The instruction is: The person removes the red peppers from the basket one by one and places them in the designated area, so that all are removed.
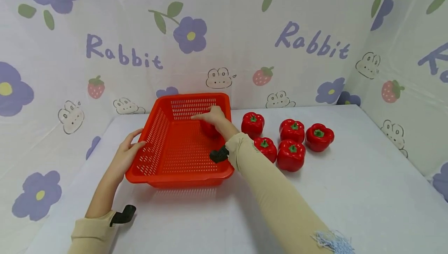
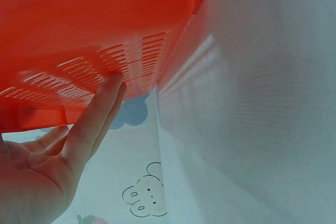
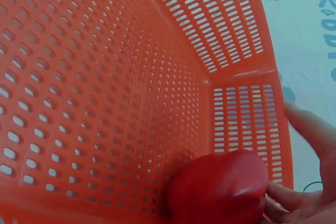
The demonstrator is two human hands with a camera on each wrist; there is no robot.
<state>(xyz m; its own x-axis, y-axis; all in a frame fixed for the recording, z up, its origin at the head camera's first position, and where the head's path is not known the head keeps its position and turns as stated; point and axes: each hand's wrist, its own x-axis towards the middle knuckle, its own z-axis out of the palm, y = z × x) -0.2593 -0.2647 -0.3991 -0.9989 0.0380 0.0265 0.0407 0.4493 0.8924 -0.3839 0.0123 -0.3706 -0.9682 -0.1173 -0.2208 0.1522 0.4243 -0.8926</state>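
A red plastic basket (image 1: 189, 177) with slotted walls sits in the middle of the head view. My left hand (image 1: 126, 155) holds its left side, a digit over the rim and long fingers (image 2: 97, 111) against the outer wall. Inside the basket, at the right, lies a red bell pepper (image 3: 220, 190), largely covered by my right hand (image 1: 214, 117) in the head view. Seen from the right wrist, fingertips touch that pepper's side while another digit stretches away from it, near the basket's rim.
To the right of the basket stand several more red bell peppers (image 1: 291, 155) with green stems, grouped on the white table (image 1: 364, 191). A patterned cloth wall (image 1: 241, 51) rises right behind the basket and along both sides.
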